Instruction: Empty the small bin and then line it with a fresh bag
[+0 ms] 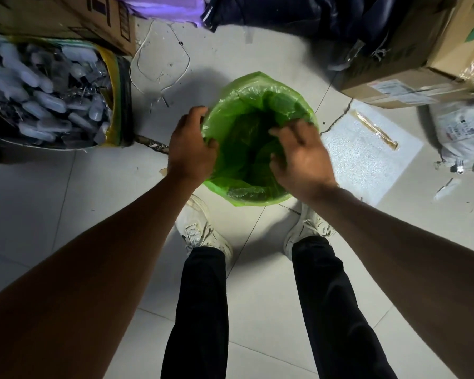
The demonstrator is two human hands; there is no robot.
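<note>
A small round bin stands on the tiled floor just in front of my feet, wrapped in a translucent green bag (pixel 246 105) that drapes over its rim and hides the bin itself. My left hand (pixel 190 149) grips the bag's edge at the left rim. On the right side my right hand (pixel 298 157) reaches over the rim with its fingers curled onto the bag's inner fold. The inside of the bag looks dark, and I cannot tell what lies at the bottom.
A sack of clear plastic pieces (pixel 47 91) stands at the left, with cardboard boxes (pixel 66 17) behind it. More boxes (pixel 411 64) and a white parcel (pixel 463 132) crowd the right. A foam sheet (pixel 367 149) lies right of the bin. Loose wire (pixel 159 58) lies behind.
</note>
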